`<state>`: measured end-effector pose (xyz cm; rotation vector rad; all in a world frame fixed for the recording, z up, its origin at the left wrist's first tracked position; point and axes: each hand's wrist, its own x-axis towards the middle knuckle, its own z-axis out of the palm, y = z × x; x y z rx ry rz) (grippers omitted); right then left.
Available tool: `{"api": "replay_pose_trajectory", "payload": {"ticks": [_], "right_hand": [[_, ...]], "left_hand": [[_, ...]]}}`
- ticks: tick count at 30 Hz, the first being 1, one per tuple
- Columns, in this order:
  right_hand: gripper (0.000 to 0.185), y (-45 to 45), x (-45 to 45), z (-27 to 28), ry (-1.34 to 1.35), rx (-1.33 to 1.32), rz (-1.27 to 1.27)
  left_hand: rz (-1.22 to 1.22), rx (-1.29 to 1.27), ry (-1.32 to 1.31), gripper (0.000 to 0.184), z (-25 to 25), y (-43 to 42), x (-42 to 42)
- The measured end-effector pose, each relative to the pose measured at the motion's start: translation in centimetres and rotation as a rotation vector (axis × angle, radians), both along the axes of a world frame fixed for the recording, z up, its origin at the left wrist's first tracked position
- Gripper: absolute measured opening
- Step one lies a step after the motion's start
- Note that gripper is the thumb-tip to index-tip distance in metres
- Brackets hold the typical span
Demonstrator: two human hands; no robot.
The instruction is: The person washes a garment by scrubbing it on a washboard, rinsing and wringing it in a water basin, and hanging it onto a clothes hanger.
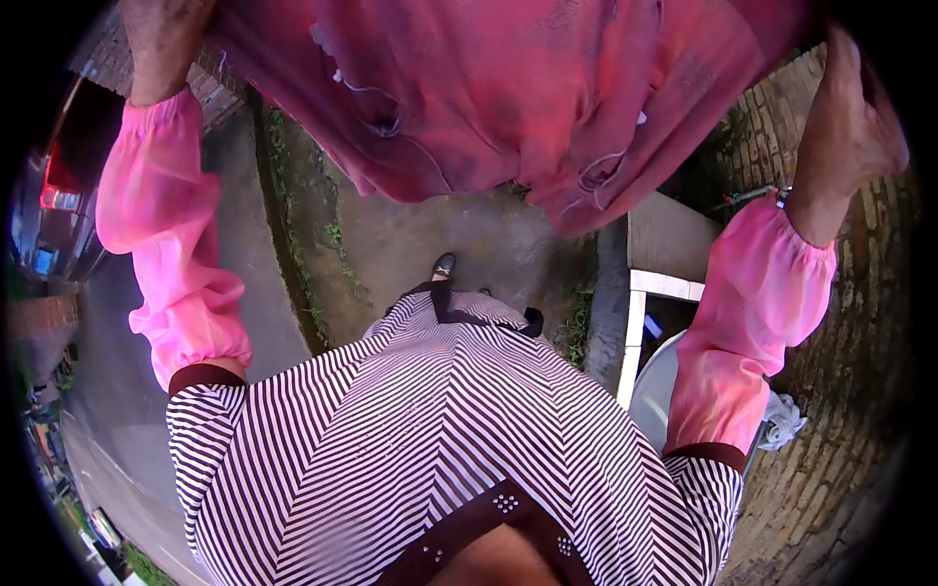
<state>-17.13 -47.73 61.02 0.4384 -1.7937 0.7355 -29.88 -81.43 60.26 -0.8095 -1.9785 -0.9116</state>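
Observation:
A dark pink-red cloth (508, 88) with loose white threads hangs spread between my two raised hands, across the top of the head view. My left hand (166, 24) is at the upper left beside the cloth's edge; its fingers lie beyond the picture's edge. On the right, my right hand (860, 127) is up by the cloth's other upper corner, bent at the wrist, its fingers mostly hidden in the dark rim. Pink sleeve covers (161, 225) are on both forearms.
A white-edged basin (633, 337) stands at the right, with a round pale tub (657, 391) and a whitish bag (782, 422) near it. A brick wall (821, 391) runs along the right. At the left is a vehicle with a red light (61, 186). The concrete ground (469, 230) looks damp.

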Motion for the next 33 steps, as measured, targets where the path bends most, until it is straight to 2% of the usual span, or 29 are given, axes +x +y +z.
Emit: {"api": "replay_pose_trajectory", "payload": {"ticks": [2,4,5,7,8,10,11,12,14,16,17,18,19,20,23,30,32,33], "right_hand": [[0.02,0.1,-1.7,-2.3,-0.127,-0.089,-0.018],[0.02,0.4,-3.4,-8.7,-0.565,-0.076,0.04],[0.021,1.1,-4.2,-10.6,-0.723,-0.108,0.083],[0.019,2.3,-4.2,-8.9,-0.684,-0.231,0.131],[0.018,2.8,-3.8,-7.5,-0.629,-0.266,0.159],[0.018,3.4,-3.6,-3.6,-0.555,-0.249,0.111],[0.021,3.5,-3.1,-2.5,-0.563,-0.276,0.087],[0.023,3.5,-2.5,-1.5,-0.565,-0.302,0.065],[0.022,4.4,-2.2,-1.6,-0.54,-0.249,0.078],[0.022,4.2,-0.9,-1.4,-0.604,-0.198,0.023],[0.022,3.9,-0.4,-1.3,-0.638,-0.179,-0.024],[0.022,4.6,-0.5,-2.0,-0.618,-0.109,-0.012],[0.022,4.7,-0.5,-2.6,-0.659,-0.169,0.007],[0.022,4.6,-0.3,-2.7,-0.681,-0.173,0.015],[0.019,4.3,-0.9,-5.1,-0.792,-0.346,0.232],[0.02,2.1,-3.9,-7.5,-0.853,-0.093,0.266],[0.021,0.5,-3.6,-7.4,-0.941,-0.04,0.259],[0.026,0.1,-3.9,-7.6,-0.997,-0.067,0.344]], "left_hand": [[0.082,0.134,0.064,0.017,-3.2,-0.1,-0.4],[-0.026,-0.11,-0.298,0.032,-10.8,-2.6,-4.8],[-0.052,-0.092,-0.403,0.032,-12.3,-3.5,-5.5],[-0.11,-0.045,-0.602,0.032,-12.8,-3.7,-6.2],[-0.142,-0.008,-0.536,0.032,-12.8,-3.8,-6.7],[-0.203,0.06,-0.415,0.03,-10.3,-2.6,-5.7],[-0.298,0.205,-0.41,0.028,-8.7,-1.5,-5.6],[-0.343,0.205,-0.461,0.014,-5.7,-0.7,-3.8],[-0.227,0.162,-0.424,0.033,-3.1,0.4,-2.7],[-0.2,0.039,-0.232,0.027,-3.2,-0.5,-5.1],[-0.083,-0.055,-0.143,0.027,-2.1,-0.3,-4.9],[0.054,-0.175,-0.19,0.028,-0.8,-0.5,-4.3],[-0.025,-0.101,-0.122,0.026,-0.1,-0.1,-3.3],[-0.064,-0.033,-0.089,0.037,0.4,0.1,-3.4],[-0.099,0.012,-0.12,0.029,-0.3,0.7,-2.7],[-0.111,0.04,-0.2,0.028,1.1,-0.6,-1.1],[-0.142,0.06,-0.197,0.028,1.1,-1.0,-0.7],[-0.164,0.072,-0.188,0.027,1.1,-1.3,-0.6]]}}
